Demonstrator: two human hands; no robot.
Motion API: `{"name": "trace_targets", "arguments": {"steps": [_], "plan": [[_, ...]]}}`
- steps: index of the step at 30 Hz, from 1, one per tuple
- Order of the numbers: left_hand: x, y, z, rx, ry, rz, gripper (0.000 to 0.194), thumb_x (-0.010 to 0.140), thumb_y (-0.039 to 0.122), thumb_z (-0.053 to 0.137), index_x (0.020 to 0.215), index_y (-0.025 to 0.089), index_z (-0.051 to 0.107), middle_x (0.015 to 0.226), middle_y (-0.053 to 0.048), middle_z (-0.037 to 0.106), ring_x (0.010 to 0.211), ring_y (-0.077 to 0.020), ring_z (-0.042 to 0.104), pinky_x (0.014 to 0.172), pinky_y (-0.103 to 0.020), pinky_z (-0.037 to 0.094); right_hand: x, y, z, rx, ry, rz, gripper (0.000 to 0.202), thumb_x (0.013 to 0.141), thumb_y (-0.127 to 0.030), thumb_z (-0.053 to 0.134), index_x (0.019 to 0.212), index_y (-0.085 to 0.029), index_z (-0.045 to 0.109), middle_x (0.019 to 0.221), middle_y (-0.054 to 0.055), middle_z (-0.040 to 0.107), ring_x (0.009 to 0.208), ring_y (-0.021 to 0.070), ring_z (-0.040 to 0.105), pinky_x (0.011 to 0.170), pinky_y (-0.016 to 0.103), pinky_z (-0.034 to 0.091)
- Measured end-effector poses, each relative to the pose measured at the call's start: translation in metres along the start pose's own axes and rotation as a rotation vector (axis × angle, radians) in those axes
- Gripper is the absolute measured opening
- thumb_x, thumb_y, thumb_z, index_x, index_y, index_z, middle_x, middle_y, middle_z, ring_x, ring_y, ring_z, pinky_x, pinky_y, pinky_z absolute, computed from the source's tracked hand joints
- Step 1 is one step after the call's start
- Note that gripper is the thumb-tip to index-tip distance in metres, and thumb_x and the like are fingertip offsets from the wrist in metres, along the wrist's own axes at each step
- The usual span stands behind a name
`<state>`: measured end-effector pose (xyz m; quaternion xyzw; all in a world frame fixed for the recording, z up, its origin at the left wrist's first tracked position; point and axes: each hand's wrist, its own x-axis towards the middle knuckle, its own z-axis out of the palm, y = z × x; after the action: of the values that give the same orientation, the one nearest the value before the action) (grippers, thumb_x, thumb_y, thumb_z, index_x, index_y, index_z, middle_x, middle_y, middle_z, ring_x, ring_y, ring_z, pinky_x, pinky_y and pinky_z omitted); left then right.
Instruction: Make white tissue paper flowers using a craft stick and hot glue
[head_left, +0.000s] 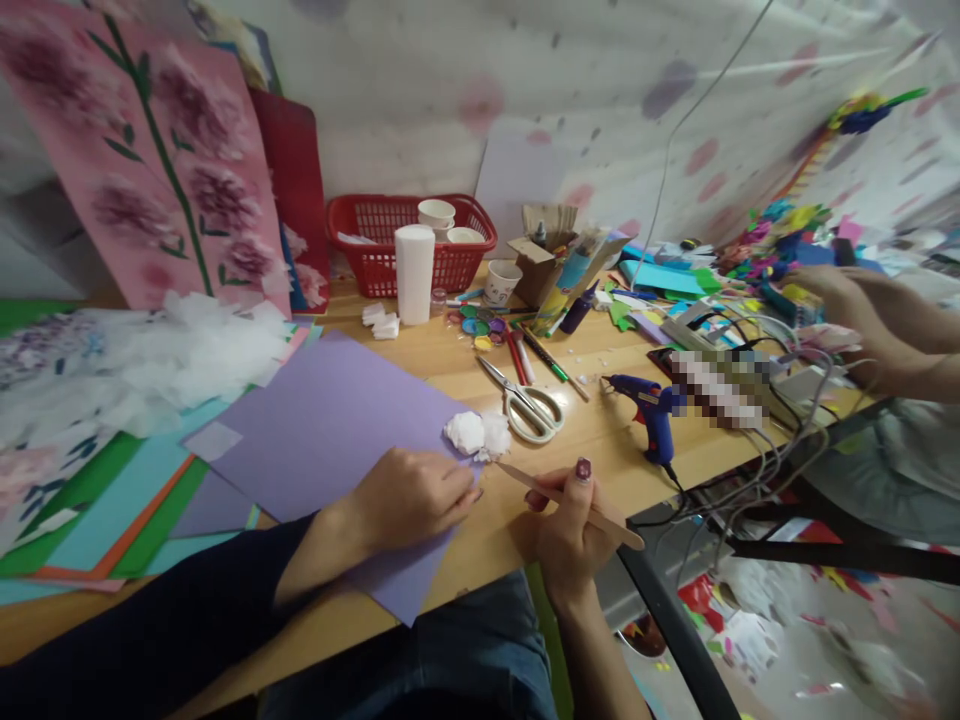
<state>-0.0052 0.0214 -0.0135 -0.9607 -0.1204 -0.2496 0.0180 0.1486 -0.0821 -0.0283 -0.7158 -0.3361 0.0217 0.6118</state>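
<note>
My left hand (416, 497) rests with fingers curled on a purple sheet (337, 410); whether anything is under the fingers is hidden. My right hand (574, 525), near the table's front edge, holds a flat wooden stick (525, 482) between thumb and fingers. The stick's tip points up and left, close to a bunched white paper piece (466, 433) at the sheet's right corner. Scissors (531, 408) with pale handles lie just beyond. Farther right, a blue glue gun (649, 405) stands on the table, its nozzle pointing left.
Behind are a red basket (375, 268), a white roll (415, 275), a paper cup (501, 284) and a cardboard box (534, 270). Cables (769, 440) hang over the right edge. Another person's arms (885, 320) are at the far right. White tissue and coloured sheets lie left.
</note>
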Motion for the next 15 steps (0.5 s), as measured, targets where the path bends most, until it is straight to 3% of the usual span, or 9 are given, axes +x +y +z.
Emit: {"name": "trace_targets", "arguments": {"steps": [5,11,15], "plan": [[-0.007,0.006,-0.008,-0.088,-0.009,0.042,0.025,0.090,0.038,0.058,0.086,0.015,0.067,0.086,-0.007,0.073,0.081,-0.0207,0.065,0.070,-0.033,0.049,0.022,-0.009,-0.003,0.166,-0.084,-0.035,0.052,0.097,-0.050,0.041,0.060,-0.018,0.057,0.041,-0.003,0.051,0.038,0.0108,0.051,0.043,0.024,0.041],[-0.020,0.016,-0.011,-0.168,-0.083,-0.005,0.024,0.090,0.027,0.056,0.107,0.014,0.067,0.105,-0.005,0.075,0.095,-0.0230,0.064,0.088,-0.040,0.048,0.063,-0.012,0.005,0.046,-0.384,-0.200,0.045,0.098,-0.045,0.043,0.067,-0.018,0.061,0.056,-0.001,0.062,0.050,0.0113,0.058,0.050,0.024,0.047],[-0.024,0.018,-0.013,-0.175,-0.147,-0.028,0.029,0.092,0.028,0.053,0.115,0.015,0.066,0.115,-0.003,0.072,0.103,-0.0234,0.062,0.095,-0.042,0.045,0.066,-0.004,0.009,0.022,-0.338,-0.190,0.048,0.098,-0.045,0.041,0.063,-0.018,0.060,0.051,-0.001,0.057,0.048,0.0113,0.056,0.048,0.025,0.044]]}}
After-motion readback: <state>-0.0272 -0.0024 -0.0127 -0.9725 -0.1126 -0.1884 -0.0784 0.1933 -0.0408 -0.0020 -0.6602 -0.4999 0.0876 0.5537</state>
